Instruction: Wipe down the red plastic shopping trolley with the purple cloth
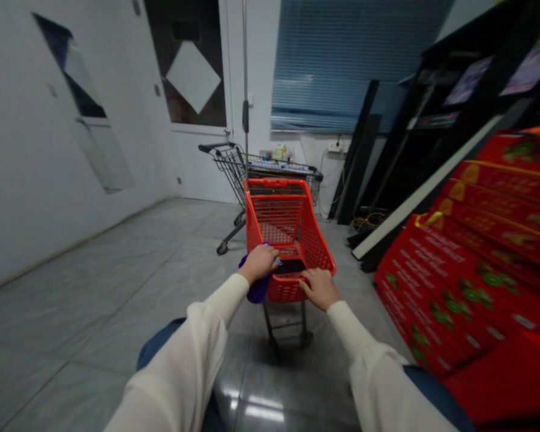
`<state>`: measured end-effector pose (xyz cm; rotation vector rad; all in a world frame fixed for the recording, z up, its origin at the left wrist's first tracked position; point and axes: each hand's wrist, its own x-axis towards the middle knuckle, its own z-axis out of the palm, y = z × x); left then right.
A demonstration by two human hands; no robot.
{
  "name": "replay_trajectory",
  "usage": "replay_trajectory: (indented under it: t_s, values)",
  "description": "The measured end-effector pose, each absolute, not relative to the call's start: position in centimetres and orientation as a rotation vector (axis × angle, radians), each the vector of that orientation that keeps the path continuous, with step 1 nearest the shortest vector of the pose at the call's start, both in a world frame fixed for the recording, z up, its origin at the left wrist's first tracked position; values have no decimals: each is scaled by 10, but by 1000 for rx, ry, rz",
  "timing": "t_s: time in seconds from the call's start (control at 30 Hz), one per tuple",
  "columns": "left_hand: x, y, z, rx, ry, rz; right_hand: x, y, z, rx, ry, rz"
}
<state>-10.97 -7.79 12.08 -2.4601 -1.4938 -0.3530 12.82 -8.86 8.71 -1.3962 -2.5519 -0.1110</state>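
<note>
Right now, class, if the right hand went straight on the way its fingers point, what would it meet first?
Probably the red shopping cart: the right hand appears to touch its near rim. Beyond that, the line seems to cross the basket's inside, though depth is unclear.

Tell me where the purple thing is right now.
In the head view, the purple thing is just left of and below centre, under the person's left hand, at the near left corner of the red cart.
</note>
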Motion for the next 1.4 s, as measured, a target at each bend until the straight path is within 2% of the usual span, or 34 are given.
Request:
replay_trajectory:
  t_s: [0.43, 0.63, 0.93, 1.07, 1.27, 1.4]
  values:
    - [-108, -90, 120, -2403, -1590, -332, 95, -106, 94, -1592, -2462, -226]
    - [-139, -89, 122, -2355, -1733, -382, 95, -101, 104, -1341, -2662, -150]
    - [-91, -102, 128, -2246, -1924, -290, 103, -96, 98, -1501, -2642, -219]
    - [-98, -91, 132, -2125, -2026, -451, 97, -97, 96, -1513, -2616, -239]
    - [-124, -116, 105, -2233, -1767, -629, 88, -97, 93, -1530, -2562, -245]
    - [-129, -128, 91, -2158, -1834, -644, 83, -100, 91, -1538, -2519, -241]
